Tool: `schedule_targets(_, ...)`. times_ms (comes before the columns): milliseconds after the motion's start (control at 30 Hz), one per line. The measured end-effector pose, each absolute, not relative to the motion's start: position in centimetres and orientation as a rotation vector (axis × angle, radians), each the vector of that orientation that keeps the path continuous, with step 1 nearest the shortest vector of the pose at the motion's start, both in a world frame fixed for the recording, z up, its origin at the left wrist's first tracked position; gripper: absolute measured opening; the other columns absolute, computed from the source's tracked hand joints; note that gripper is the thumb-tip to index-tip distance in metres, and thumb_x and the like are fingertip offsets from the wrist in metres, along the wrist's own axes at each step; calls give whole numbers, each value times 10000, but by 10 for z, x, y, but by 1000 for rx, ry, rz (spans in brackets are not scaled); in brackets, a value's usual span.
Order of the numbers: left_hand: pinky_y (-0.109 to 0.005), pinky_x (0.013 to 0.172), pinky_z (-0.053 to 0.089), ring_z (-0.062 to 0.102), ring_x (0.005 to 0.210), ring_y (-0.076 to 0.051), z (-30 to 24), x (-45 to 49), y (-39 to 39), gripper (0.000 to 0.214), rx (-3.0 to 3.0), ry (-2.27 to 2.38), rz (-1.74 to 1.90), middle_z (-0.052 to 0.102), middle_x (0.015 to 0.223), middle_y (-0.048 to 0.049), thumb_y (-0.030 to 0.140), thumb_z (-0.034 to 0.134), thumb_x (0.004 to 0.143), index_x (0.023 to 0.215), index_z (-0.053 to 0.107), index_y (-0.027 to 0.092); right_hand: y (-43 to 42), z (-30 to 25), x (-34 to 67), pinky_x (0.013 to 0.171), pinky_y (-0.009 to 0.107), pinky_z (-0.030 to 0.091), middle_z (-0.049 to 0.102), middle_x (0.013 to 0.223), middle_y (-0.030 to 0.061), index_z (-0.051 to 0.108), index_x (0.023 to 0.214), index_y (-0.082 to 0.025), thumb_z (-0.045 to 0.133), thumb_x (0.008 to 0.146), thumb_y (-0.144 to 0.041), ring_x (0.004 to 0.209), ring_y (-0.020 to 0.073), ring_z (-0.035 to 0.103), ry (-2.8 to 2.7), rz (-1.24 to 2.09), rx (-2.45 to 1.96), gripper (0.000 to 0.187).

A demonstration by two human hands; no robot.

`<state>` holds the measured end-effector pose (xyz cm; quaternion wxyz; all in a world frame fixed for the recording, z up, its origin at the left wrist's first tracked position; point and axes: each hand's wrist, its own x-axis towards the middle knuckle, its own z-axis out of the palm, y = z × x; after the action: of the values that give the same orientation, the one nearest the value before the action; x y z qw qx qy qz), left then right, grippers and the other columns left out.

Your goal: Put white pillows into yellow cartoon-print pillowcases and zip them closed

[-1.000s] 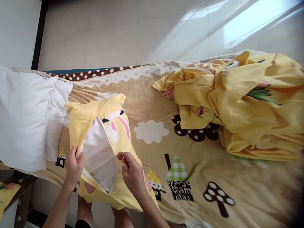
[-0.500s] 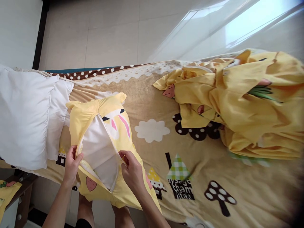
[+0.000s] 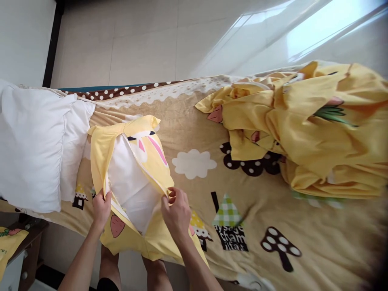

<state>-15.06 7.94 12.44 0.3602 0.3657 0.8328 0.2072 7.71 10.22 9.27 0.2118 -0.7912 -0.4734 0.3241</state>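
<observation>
A yellow pillowcase [image 3: 104, 151] with a printed rabbit and carrots lies on the bed, its long opening spread wide. Inside it shows a white pillow [image 3: 129, 176]. My left hand [image 3: 102, 208] pinches the left edge of the opening between thumb and fingers. On the opposite edge, my right hand [image 3: 177, 210] grips the fabric with curled fingers. Both upper corners of the case stick out as soft points, and its lower end hangs over the near side of the bed, in front of my legs.
White pillows [image 3: 33, 149] are stacked at the left end of the bed. A crumpled heap of yellow bedding [image 3: 318, 133] covers the right part. Beneath lies a tan printed blanket [image 3: 194, 125]. A brown cabinet [image 3: 30, 250] with yellow cloth [image 3: 10, 246] stands at lower left.
Both hands have shifted to the right, still holding the edges. The lower part of the opening is spread wider, and the upper end of the pillowcase has slumped a little.
</observation>
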Motion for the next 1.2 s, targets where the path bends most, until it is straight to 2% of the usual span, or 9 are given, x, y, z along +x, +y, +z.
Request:
schedule_targets(167,-223,502,343,402,533,-113,188,-146,73,360,741,2222,972,436,545,37,482,572,837,640,564,180,108,159,103,473,258,258,345,501,-56,490,577,-222,466,777,-255,464,113,345,-1176,906,-1949,204)
schedule_targets(300,-224,479,375,443,491,-114,229,-128,71,358,845,2001,969,475,500,25,432,659,800,564,589,172,100,202,86,466,233,297,488,587,-43,542,646,-212,453,792,-119,495,96,440,-1426,951,-1453,194)
schedule_targets(367,-238,528,435,524,540,-142,237,-123,76,344,855,1867,870,551,529,-2,427,688,775,564,625,163,99,213,76,447,232,291,443,540,-48,474,582,-209,447,788,-91,459,88,427,-1561,1098,-1260,240)
schedule_targets(600,-249,577,499,625,674,-172,241,-143,58,291,481,2139,1497,677,738,-20,425,745,733,846,716,159,85,227,85,484,261,303,421,576,-22,469,596,-204,405,801,-77,511,109,407,-1171,1027,-1479,250)
schedule_targets(767,-248,555,469,600,643,-168,226,-139,57,341,538,2136,1306,631,675,-11,496,711,758,785,684,157,78,211,81,477,261,288,388,561,-30,424,583,-212,400,822,-92,490,104,375,-1229,1043,-1542,268)
schedule_targets(900,-226,509,396,477,526,-112,214,-142,75,347,975,1989,825,479,549,35,475,618,853,670,595,181,79,186,78,490,240,338,442,580,-36,493,644,-217,442,874,-161,511,109,422,-1351,1132,-1533,243)
schedule_targets(1000,-265,721,490,607,784,-161,192,-152,84,271,1324,1740,520,626,797,-21,428,524,922,822,633,202,78,153,82,669,270,478,641,830,28,640,910,-226,487,918,-316,750,164,598,-1542,1345,-1481,177)
schedule_targets(1067,-330,910,487,607,1052,-206,172,-163,82,263,1412,1809,551,653,1074,-77,418,478,946,1028,632,221,75,125,88,841,355,498,663,1064,93,631,1089,-227,475,923,-423,966,220,619,-1518,1304,-1630,300)
schedule_targets(1200,-424,1163,311,324,1440,-231,124,-180,64,506,1354,2176,703,354,1546,-135,424,350,988,1452,356,221,64,67,89,1037,551,366,560,1318,200,547,1263,-158,424,883,-576,1242,336,494,-1210,985,-2112,578)
